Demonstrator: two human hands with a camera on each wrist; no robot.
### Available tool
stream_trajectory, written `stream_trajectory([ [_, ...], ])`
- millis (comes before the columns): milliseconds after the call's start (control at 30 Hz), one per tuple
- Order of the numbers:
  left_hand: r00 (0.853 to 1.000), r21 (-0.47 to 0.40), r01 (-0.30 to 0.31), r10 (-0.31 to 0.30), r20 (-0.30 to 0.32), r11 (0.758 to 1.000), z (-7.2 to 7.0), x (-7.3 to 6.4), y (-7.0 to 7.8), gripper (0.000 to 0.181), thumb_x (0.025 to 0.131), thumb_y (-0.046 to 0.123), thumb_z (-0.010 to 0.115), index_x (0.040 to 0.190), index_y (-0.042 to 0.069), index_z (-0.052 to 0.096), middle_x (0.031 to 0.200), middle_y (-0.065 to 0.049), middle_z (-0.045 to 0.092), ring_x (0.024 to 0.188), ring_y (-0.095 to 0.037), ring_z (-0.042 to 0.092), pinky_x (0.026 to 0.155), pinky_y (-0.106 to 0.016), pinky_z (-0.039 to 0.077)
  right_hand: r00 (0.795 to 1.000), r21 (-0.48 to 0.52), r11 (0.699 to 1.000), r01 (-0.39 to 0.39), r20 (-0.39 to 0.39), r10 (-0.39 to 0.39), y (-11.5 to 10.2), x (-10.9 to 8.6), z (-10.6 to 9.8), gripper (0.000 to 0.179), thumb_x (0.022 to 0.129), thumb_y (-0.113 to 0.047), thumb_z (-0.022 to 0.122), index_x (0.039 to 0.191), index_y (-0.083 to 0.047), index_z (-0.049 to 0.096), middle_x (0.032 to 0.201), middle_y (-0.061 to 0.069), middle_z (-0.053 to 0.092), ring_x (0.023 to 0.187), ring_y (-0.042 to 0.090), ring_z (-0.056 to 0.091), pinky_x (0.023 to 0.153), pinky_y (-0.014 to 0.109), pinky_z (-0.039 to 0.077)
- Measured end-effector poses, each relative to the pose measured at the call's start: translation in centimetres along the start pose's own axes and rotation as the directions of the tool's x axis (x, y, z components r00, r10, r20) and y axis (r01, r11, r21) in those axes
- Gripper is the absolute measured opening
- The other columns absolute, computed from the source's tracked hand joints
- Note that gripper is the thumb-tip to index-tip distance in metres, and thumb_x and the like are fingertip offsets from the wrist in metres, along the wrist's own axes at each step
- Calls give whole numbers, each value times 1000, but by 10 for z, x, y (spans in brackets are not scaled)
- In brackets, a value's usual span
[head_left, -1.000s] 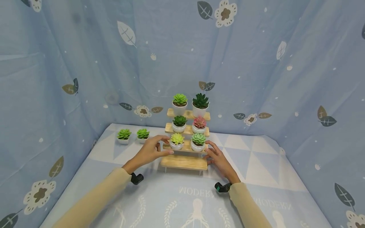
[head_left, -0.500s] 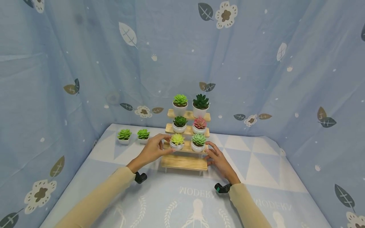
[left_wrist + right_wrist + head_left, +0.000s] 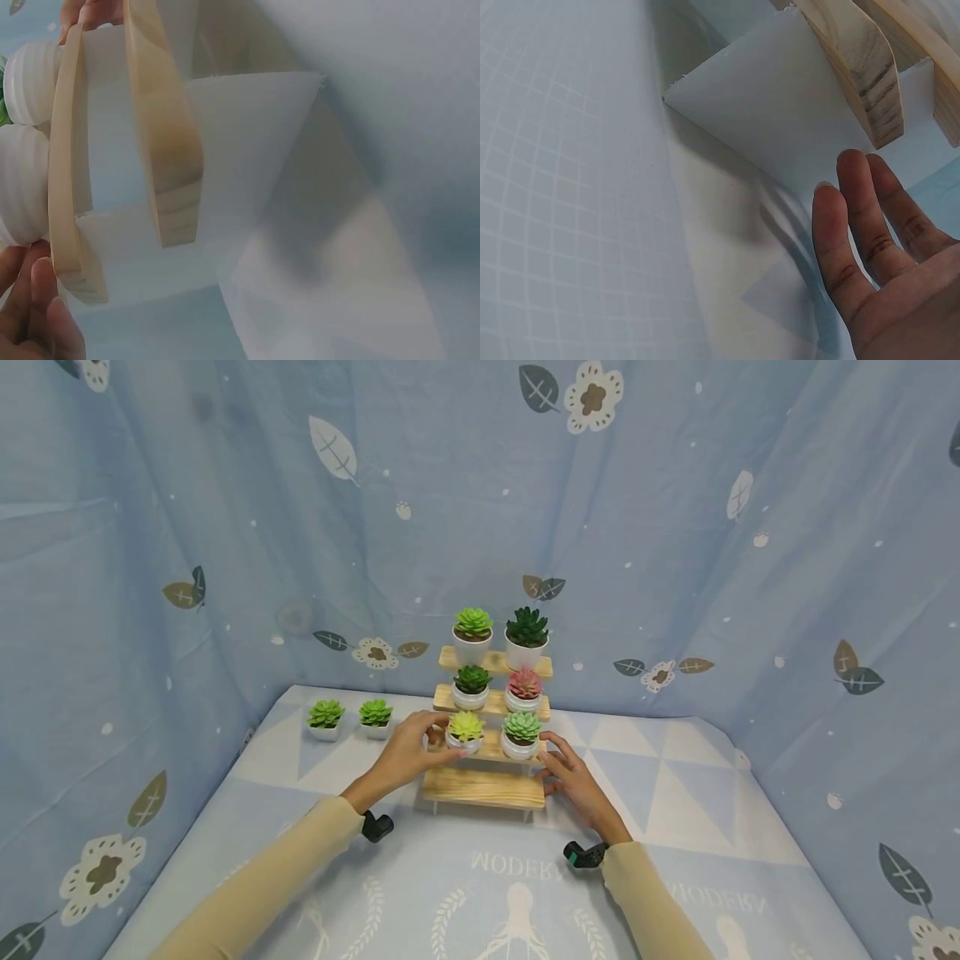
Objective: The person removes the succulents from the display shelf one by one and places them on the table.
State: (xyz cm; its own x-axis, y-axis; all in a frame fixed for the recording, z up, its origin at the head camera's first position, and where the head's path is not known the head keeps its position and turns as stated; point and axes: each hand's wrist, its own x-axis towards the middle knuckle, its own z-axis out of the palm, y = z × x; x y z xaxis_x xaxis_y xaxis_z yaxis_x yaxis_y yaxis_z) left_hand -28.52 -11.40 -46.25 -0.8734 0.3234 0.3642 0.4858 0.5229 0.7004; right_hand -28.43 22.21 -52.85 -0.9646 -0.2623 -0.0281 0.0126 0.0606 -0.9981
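A tiered wooden shelf (image 3: 483,788) with white sides carries potted succulents in the head view. On its second tier from the bottom stands a yellow-green succulent in a white pot (image 3: 464,727). My left hand (image 3: 405,752) pinches that pot from the left, index finger behind and thumb in front; in the left wrist view the fingers (image 3: 43,289) reach the pot's base. My right hand (image 3: 577,783) is at the shelf's right end, beside a pale green potted succulent (image 3: 521,734). Fairly straight fingers (image 3: 859,191) show close to the board end in the right wrist view; contact is unclear.
Higher tiers hold a dark green succulent (image 3: 471,687), a pink one (image 3: 524,690), and two taller pots (image 3: 471,635) at the top. Two small green succulents (image 3: 325,720) stand on the table at left. A patterned curtain (image 3: 675,527) surrounds the table.
My left hand has moved slightly right, its thumb sliding further across the front of the yellow-green succulent's pot. The right hand and the shelf stay where they were.
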Motion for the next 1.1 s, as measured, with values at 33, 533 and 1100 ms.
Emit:
stream_trajectory([
  [33,1000,-4,2,-2,1,1000,0,1,0,65,83,42,88,135,10,65,110,-4,63,88,-19,57,73,-37,49,1000,-1,1000,0,-1,0,0,0,0,50,105,-44,61,151,-34,44,137,16,54,101,27,64,75,43,56],
  [533,998,-85,64,-62,27,994,3,7,1,70,83,43,87,140,12,61,109,-2,64,97,-19,62,84,-41,53,1000,-13,1000,-11,-16,11,-1,-1,2,50,104,-45,60,151,-35,45,137,16,54,101,27,64,75,42,57],
  [1100,995,-166,89,-78,68,982,5,7,-1,68,85,48,84,140,17,59,112,-2,63,95,-19,60,81,-40,52,1000,0,1000,3,-6,-3,0,0,1,49,106,-43,58,152,-34,43,138,16,54,101,28,64,75,43,57],
])
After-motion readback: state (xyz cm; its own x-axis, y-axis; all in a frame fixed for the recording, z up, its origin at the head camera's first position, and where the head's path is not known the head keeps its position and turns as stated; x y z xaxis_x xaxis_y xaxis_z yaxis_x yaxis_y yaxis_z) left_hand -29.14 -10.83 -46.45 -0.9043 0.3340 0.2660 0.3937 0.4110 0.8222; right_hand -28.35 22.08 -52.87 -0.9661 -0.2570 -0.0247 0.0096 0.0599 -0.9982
